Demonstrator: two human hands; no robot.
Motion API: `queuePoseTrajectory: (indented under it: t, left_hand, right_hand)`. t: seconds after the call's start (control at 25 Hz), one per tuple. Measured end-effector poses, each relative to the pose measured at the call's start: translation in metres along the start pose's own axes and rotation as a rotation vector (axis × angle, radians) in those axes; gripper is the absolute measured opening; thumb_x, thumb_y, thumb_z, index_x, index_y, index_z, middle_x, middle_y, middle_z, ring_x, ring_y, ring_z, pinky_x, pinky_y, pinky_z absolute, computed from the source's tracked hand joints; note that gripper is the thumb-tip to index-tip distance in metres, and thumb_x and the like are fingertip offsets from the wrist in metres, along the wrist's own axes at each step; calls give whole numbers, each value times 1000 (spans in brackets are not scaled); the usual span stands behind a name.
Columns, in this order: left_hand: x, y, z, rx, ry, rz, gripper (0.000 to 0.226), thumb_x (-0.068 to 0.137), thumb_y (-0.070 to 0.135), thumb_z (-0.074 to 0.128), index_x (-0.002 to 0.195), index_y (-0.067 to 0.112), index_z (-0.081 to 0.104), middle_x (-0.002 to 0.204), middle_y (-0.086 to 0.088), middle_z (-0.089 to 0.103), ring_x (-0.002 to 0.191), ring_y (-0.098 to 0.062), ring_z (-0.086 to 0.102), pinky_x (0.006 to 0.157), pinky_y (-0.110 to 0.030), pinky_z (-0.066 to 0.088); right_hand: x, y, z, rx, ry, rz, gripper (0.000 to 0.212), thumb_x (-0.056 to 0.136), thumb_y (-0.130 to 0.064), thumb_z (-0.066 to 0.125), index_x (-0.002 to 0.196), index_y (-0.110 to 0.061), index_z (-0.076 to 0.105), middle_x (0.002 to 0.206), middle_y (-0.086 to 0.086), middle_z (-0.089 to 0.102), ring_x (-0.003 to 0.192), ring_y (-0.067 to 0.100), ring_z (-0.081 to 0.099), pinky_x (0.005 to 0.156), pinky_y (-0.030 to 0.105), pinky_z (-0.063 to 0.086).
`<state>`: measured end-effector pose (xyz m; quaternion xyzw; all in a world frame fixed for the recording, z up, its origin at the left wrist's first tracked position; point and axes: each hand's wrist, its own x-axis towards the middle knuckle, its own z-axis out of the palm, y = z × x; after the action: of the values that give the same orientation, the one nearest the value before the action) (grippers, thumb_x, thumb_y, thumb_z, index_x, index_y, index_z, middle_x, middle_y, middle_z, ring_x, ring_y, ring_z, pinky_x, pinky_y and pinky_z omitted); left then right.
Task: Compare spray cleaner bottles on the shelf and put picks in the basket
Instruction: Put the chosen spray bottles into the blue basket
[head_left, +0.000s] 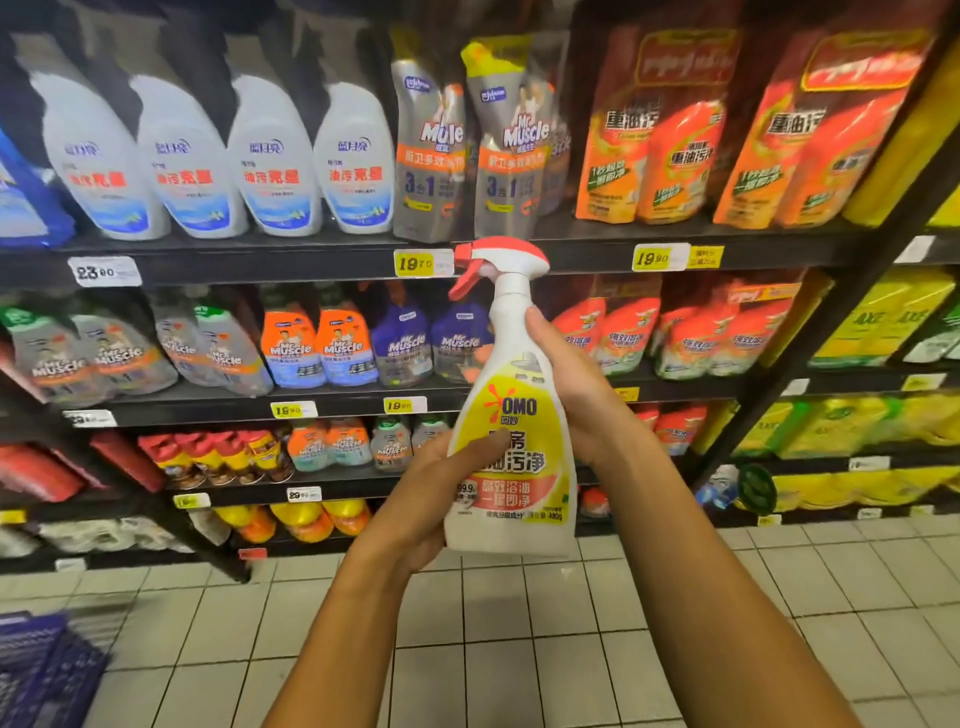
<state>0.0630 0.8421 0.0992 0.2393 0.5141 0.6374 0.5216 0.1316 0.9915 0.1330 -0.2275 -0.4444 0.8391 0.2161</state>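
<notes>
Both hands, left hand (415, 499), right hand (576, 384), clasping upright OMO spray bottle (511, 415); Mr Muscle pouches (511, 140) behind

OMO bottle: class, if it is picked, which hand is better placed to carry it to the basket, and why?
Probably the left hand. It grips the OMO bottle low on the body, and the basket sits at the lower left, on its side. The right hand holds higher, farther away.

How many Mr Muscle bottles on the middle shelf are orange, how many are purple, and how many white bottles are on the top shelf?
Orange Mr Muscle bottles: 2
Purple Mr Muscle bottles: 2
White bottles: 4
Total: 8
</notes>
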Motion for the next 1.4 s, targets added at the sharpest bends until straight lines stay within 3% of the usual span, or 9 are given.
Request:
queuePoseTrajectory:
  t: [0.12,0.32,0.48,0.68,0.84,0.96,1.12,1.24,1.4]
  left_hand:
    - [4,-5,5,50,10,27,33,70,45,79,99,30,76,105,-7,76,93,-25,74,67,-30,59]
    - [16,-16,12,186,137,140,44,80,58,60,112,28,67,107,0,75,98,-17,72,72,-25,59]
    - [24,-20,11,57,217,102,43,84,55,49,109,27,70,106,-1,76,98,-17,72,73,-29,57]
    - [23,-12,5,-161,93,-46,46,95,51,44,99,17,75,85,-10,72,71,-22,70,58,-32,55]
    - [23,-5,4,-117,-4,-21,55,97,58,37,120,18,66,104,-14,72,93,-28,69,78,-40,56]
    - [19,0,0,-196,-98,23,74,74,73,58,132,27,59,132,-14,62,124,-32,57,103,-52,45]
    - [17,2,0,-382,-167,25,82,58,59,85,130,25,62,135,-14,60,123,-35,58,93,-53,52]
    - [15,5,4,-535,-247,-11,81,64,54,84,133,18,60,137,-19,57,122,-38,58,93,-52,51]
    - [14,2,8,-551,-414,-80,86,76,64,63,144,14,46,149,-29,37,138,-49,30,112,-58,24]
  right_hand:
    - [0,-2,-10,-79,52,-74,49,87,-50,64,116,-10,65,96,20,75,92,39,73,66,44,60]
    - [-2,-13,-7,-304,141,-292,26,92,-49,58,89,-26,69,82,8,72,77,26,72,69,40,59]
    - [3,-12,-2,-220,146,-170,31,98,-46,52,109,-22,66,96,9,74,85,22,71,75,37,60]
    - [-2,-26,3,-76,-93,-93,35,103,-34,44,119,-8,61,111,14,74,105,27,69,84,38,59]
    - [-2,-36,11,-242,-73,-196,32,100,-32,51,109,-6,67,99,7,74,88,17,71,80,36,59]
    - [-2,-46,16,-329,-30,-278,29,96,-33,61,103,-5,67,83,0,74,74,10,71,65,24,57]
    - [1,-57,24,-382,-9,-314,27,83,-31,77,95,-10,65,72,-1,75,64,11,72,52,18,52]
    - [2,-67,28,-345,-99,-244,17,86,-34,72,84,-18,71,79,5,75,70,18,72,64,30,57]
    - [2,-70,30,-232,-164,-232,31,84,-36,66,103,-12,69,115,23,70,106,42,64,98,56,50]
